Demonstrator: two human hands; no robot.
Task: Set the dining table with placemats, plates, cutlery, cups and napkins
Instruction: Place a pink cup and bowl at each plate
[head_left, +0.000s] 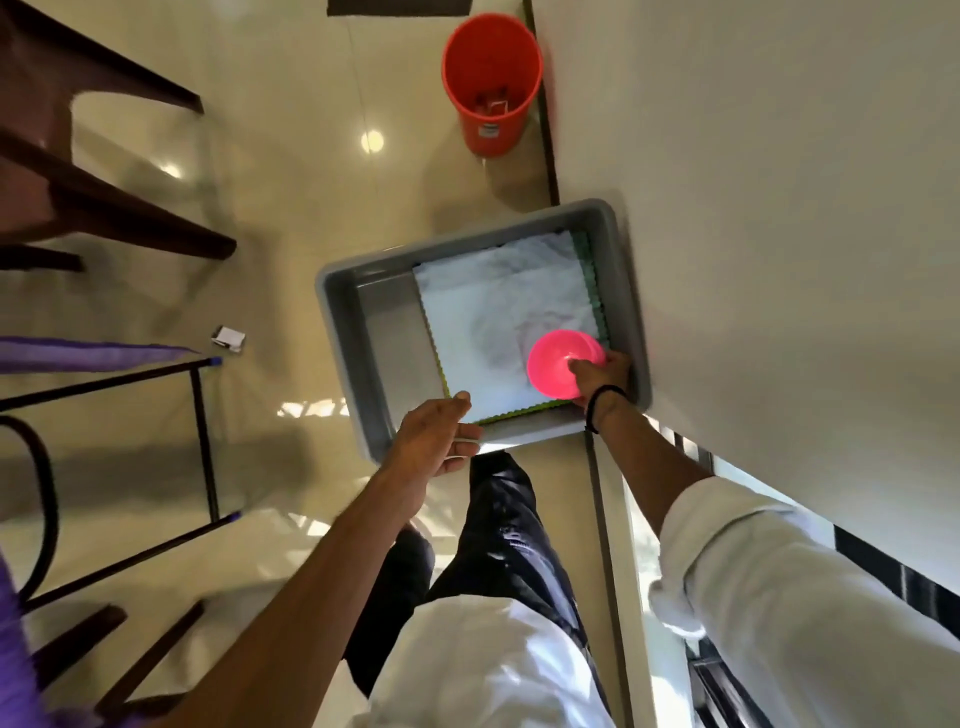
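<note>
I am looking straight down at a glossy floor (291, 218), and motion blur is softening most edges. The grey plastic bin (343, 332) is sitting on the floor against the wall, its long axis running away from me and slightly rightward. Inside it a white cloth (483, 312) is lying over a green scalloped-edged mat (589, 280); only the mat's border is showing, so I cannot tell how many mats are stacked there. Beyond the bin an orange bucket (491, 88) is standing upright, its contents too dim to identify. Dark chair legs (104, 208) and a black metal frame (202, 441) are cut off at the left edge.

My right hand (605, 376) is gripping pink cups (558, 366) at the bin's near right corner. The cups are lying tilted, mouth pointing left toward my other hand, with further rims nested behind; the count is unclear. My fingers are curling round the cup's far side, mostly hidden.

My left hand (434, 441) is hovering over the bin's near rim, left of the cups, fingers loosely spread and holding nothing.
</note>
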